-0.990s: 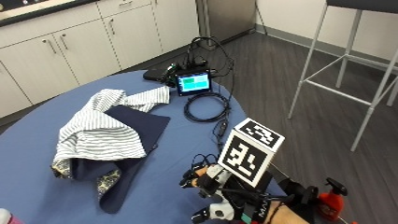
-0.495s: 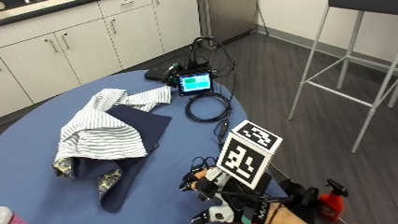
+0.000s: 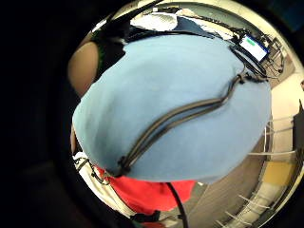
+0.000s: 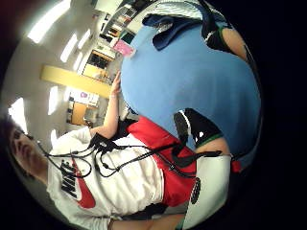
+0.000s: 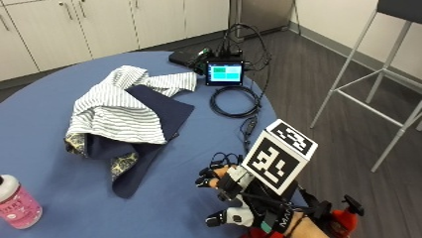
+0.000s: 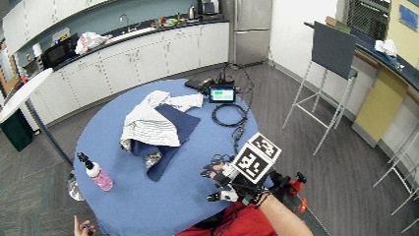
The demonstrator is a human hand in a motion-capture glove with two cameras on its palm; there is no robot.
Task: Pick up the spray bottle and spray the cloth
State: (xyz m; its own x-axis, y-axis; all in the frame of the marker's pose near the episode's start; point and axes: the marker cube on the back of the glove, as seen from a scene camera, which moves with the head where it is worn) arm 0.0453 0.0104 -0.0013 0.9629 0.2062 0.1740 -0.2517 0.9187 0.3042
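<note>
Round blue table (image 5: 59, 203) in a kitchen-type room, white cabinets (image 6: 131, 59) along the wall, grey floor, tall stools (image 6: 327, 54) off to one side. From where I'm watching, my gloved right hand (image 5: 227, 196) hovers above the near edge of the table, palm down, fingers spread and relaxed, gripping nothing. Both palm views show mostly bare blue tabletop below it, so nothing sits in the palm.

Spray bottle (image 6: 96, 173), pink body with a black trigger head, stands upright near the table's edge, well apart from the hand and across the table from it. In the closer outside view I get only its pink body and white neck (image 5: 17, 202) at the frame edge; the head is cut off.

Cloth pile (image 5: 125, 119) lies between bottle and hand, nearer the table's middle: a striped white cloth (image 5: 115, 111) is bunched on top of a dark navy cloth (image 5: 158, 116), with a patterned bit (image 5: 122, 163) peeking out at the near corner. Bottle and cloth are not touching.

At the far edge a small screen (image 5: 225, 73) stands lit green, a coiled black cable (image 5: 235, 100) just beside it, running toward the hand
</note>
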